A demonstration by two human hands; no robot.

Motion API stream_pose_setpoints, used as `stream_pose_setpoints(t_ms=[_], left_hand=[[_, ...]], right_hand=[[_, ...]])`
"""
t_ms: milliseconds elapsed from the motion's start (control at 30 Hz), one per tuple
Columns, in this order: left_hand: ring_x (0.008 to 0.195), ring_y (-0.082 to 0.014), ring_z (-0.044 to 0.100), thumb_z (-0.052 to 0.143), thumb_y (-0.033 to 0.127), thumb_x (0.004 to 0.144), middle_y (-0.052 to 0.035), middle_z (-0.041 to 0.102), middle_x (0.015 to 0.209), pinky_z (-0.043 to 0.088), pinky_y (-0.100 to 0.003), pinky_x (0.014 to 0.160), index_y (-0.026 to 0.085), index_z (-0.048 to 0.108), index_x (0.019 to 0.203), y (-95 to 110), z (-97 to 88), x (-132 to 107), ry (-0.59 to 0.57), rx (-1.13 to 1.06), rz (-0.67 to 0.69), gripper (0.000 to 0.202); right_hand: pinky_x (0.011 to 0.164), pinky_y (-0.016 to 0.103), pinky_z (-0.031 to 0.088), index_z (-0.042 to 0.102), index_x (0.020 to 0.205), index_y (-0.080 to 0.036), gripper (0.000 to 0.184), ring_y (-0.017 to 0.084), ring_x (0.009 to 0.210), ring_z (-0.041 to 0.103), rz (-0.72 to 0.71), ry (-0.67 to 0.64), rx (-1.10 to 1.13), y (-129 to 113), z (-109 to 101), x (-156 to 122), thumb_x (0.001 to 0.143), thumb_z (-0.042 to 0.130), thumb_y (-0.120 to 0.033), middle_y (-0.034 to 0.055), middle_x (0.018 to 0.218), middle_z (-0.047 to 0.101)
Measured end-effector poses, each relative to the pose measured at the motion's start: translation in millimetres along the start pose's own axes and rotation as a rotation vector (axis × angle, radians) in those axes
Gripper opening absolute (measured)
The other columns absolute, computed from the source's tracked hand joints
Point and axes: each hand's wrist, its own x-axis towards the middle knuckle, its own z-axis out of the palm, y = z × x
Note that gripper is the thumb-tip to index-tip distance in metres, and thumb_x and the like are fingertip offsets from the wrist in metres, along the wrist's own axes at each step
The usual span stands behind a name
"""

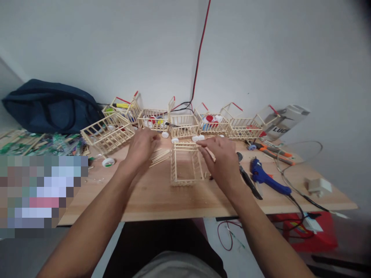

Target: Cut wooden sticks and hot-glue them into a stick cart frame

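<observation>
A small open basket frame of thin wooden sticks point(187, 181) lies on the table in front of me. My right hand point(223, 156) is at its far right corner, thumb and forefinger closed on the stick edge there. My left hand point(142, 146) hovers left of the frame with its fingers curled together; whether something small is between the fingertips is hidden. Beside that hand lie several loose wooden sticks point(160, 157). Behind both hands is a row of stick-built carts, among them a tilted cart point(108, 133) at the left and a middle cart point(184, 125).
A blue glue gun point(268, 177), black-handled pliers point(251, 183) and orange-handled pliers point(275, 150) lie right. A white adapter point(319, 186) and cables are near the right edge. A dark blue bag point(52, 106) and plastic packets point(55, 144) fill the left.
</observation>
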Motion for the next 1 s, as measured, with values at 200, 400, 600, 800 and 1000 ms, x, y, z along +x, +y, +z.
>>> stream_pose_setpoints(t_ms=[200,400,600,800,1000], left_hand=[[0.084,-0.0185,0.061,0.064,0.022,0.08,-0.0031,0.072,0.082,0.045,-0.031,0.081,0.019,0.071,0.077,33,-7.4,-3,0.029,-0.29,0.197,0.009],[0.081,-0.0184,0.058,0.066,0.015,0.081,-0.0026,0.069,0.075,0.042,-0.034,0.082,0.018,0.07,0.075,38,1.4,-3,0.052,-0.186,0.348,0.008],[0.078,-0.0196,0.054,0.064,0.011,0.081,-0.0033,0.067,0.074,0.04,-0.035,0.078,0.018,0.067,0.07,42,4.8,-3,0.029,-0.062,0.382,0.013],[0.075,-0.0191,0.052,0.061,0.009,0.081,-0.0031,0.063,0.071,0.039,-0.034,0.074,0.017,0.064,0.069,44,8.0,-1,0.02,-0.035,0.396,0.015],[0.071,-0.0175,0.051,0.058,0.009,0.082,-0.0025,0.061,0.069,0.039,-0.035,0.077,0.017,0.062,0.066,44,8.9,-1,0.034,-0.035,0.415,0.018]], right_hand=[[0.084,0.036,0.033,0.069,0.091,-0.022,0.022,0.023,0.092,0.056,-0.063,0.002,-0.024,17,1,8,0.097,0.051,-0.032,0.0047,0.089,0.066],[0.079,0.035,0.027,0.069,0.09,-0.024,0.015,0.023,0.09,0.053,-0.141,-0.06,-0.071,15,15,13,0.095,0.056,-0.03,0.0035,0.088,0.066],[0.076,0.035,0.023,0.068,0.084,-0.023,0.013,0.023,0.086,0.051,-0.177,-0.078,-0.137,18,19,16,0.093,0.061,-0.029,0.0037,0.085,0.066],[0.074,0.034,0.022,0.068,0.082,-0.022,0.014,0.023,0.085,0.05,-0.192,-0.104,-0.154,18,20,17,0.093,0.061,-0.028,0.0046,0.085,0.066],[0.073,0.034,0.023,0.067,0.081,-0.021,0.017,0.023,0.084,0.05,-0.202,-0.103,-0.148,17,22,17,0.094,0.059,-0.027,0.0051,0.084,0.066]])
